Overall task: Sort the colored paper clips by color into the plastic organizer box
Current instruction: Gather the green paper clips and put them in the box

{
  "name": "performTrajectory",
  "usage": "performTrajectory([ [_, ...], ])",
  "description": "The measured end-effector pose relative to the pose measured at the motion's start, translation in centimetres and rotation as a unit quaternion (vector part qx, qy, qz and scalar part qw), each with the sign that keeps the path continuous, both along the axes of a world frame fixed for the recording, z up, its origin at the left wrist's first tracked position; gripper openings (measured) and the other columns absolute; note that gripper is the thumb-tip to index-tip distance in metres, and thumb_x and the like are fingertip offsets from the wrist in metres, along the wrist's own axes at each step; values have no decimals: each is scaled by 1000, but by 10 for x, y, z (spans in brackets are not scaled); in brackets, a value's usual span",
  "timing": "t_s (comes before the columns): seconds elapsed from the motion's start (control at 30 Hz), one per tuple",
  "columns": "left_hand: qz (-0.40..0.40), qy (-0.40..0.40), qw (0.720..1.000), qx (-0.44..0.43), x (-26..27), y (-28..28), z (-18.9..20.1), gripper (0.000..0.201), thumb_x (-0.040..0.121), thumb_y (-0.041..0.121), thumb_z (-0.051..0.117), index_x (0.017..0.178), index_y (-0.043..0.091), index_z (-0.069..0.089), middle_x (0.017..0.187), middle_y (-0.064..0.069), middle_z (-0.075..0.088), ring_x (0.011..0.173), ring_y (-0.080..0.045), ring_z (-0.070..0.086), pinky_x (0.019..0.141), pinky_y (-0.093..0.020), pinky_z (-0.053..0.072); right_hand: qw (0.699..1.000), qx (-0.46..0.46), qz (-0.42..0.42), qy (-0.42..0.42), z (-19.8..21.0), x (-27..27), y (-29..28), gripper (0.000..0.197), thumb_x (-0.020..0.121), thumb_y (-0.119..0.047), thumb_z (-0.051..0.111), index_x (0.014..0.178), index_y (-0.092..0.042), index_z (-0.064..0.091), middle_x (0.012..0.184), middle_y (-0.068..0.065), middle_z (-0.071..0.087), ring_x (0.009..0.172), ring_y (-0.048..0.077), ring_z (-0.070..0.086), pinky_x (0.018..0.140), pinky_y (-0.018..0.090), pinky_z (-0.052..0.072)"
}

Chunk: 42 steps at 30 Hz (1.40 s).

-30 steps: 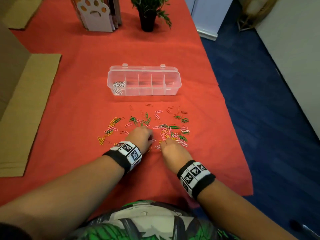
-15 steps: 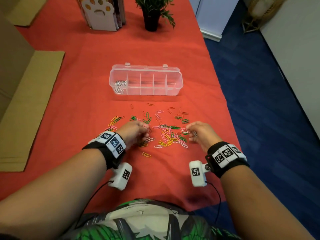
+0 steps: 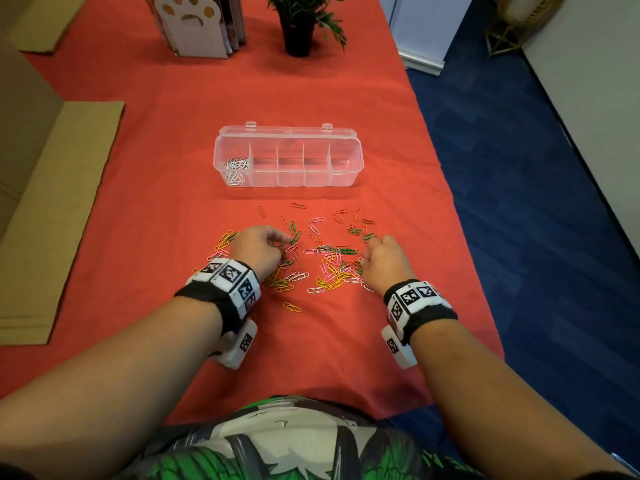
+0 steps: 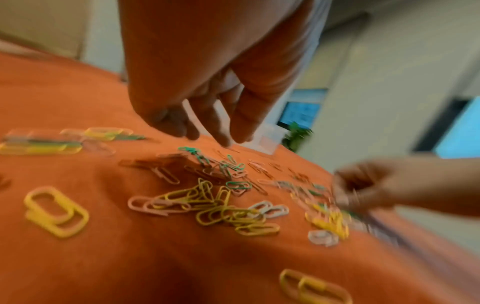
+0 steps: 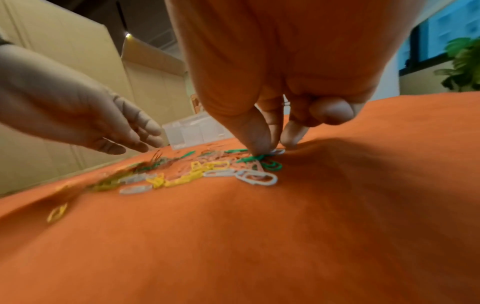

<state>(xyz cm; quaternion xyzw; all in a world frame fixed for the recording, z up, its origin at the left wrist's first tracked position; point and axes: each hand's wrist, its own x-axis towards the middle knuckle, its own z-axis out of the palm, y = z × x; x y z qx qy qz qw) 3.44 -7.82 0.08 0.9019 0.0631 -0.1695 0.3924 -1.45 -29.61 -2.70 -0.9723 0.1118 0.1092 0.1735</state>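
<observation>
Paper clips (image 3: pixel 322 261) lie scattered mid-tablecloth, nearer my edge than the organizer box (image 3: pixel 288 156). I see left hand (image 3: pixel 258 249) spread, hovering; right hand (image 3: pixel 382 259) pinching a white clip (image 5: pixel 278 151). Judged light, thin, slippery, prone to tangle: nip one loop end.

No readable words, numbers or brands for you here, only black-and-white square marker codes on your wristbands (image 3: pixel 231 279) and wrist cameras (image 3: pixel 398 348)
</observation>
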Motion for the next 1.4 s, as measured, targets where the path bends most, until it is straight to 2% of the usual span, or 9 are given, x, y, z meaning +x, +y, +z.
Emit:
performTrajectory([
  [0.2, -227, -24, 960, 164, -14, -7, -11, 22, 79, 21, 66, 100, 21, 70, 103, -1, 71, 101, -21, 63, 88, -26, 46, 999, 5, -29, 19, 5, 0, -1, 20, 88, -11, 49, 103, 0, 56, 100, 16, 50, 98, 35, 56, 82, 36, 46],
  [0.4, -276, -28, 939, 201, -14, -10, -17, 19, 84, 19, 60, 101, 19, 67, 104, -5, 69, 105, -25, 60, 88, -30, 46, 999, -5, -32, 44, 2, -6, -7, 26, 81, -3, 51, 105, 2, 56, 109, 20, 52, 102, 36, 56, 86, 37, 46],
  [0.67, -131, 9, 991, 13, -4, -10, -5, 10, 83, 8, 57, 80, 17, 59, 82, 1, 61, 74, -15, 53, 72, -24, 43, 999, -6, -5, 51, -3, -11, -3, 26, 81, -1, 48, 106, -2, 54, 110, 17, 49, 102, 36, 54, 89, 38, 45],
  [0.8, -40, 120, 987, -103, 1, -11, -1, 24, 81, 4, 63, 68, 22, 54, 68, 1, 55, 62, -12, 51, 60, -24, 42, 990, 115, -74, 29, 8, -6, -9, 15, 85, -1, 44, 93, -11, 51, 91, 10, 55, 85, 26, 54, 72, 27, 39],
  [0.9, 24, 191, 960, -202, 0, -13, 6, 24, 85, -4, 54, 74, 17, 55, 70, -3, 56, 58, -11, 57, 55, -23, 48, 938, 303, -160, 49, 14, -6, -12, 23, 93, -2, 38, 99, -20, 53, 73, -2, 47, 59, 14, 43, 54, 23, 35],
  [1.0, 97, 246, 927, -267, 0, -18, 10, 26, 86, -5, 38, 75, 13, 52, 65, -3, 50, 52, -13, 53, 55, -25, 49, 812, 515, -268, 59, 19, -12, -13, 29, 94, 1, 33, 81, -15, 54, 67, 0, 41, 52, 10, 37, 45, 20, 38],
  [1.1, 80, 217, 954, -193, -1, -22, 1, 12, 85, 10, 50, 75, 12, 55, 63, -3, 47, 51, -15, 46, 53, -24, 47, 719, 606, -328, 86, 22, -19, -14, 26, 90, -9, 35, 68, -12, 50, 62, 1, 37, 46, 10, 35, 44, 22, 33],
  [1.2, -100, 87, 990, 43, -6, -18, -14, 13, 78, 27, 58, 78, 16, 63, 83, -9, 67, 80, -26, 61, 75, -31, 48, 726, 599, -314, 123, 18, -24, -10, 25, 89, -9, 36, 66, -15, 45, 60, -1, 34, 45, 9, 31, 45, 22, 23],
  [1.4, -268, -55, 944, 183, -16, -16, -29, 13, 82, 17, 60, 92, 11, 65, 106, -11, 59, 104, -28, 56, 90, -32, 43, 851, 448, -261, 82, 11, -25, -3, 29, 90, 5, 33, 78, -19, 46, 64, 0, 47, 49, 10, 40, 35, 15, 26],
])
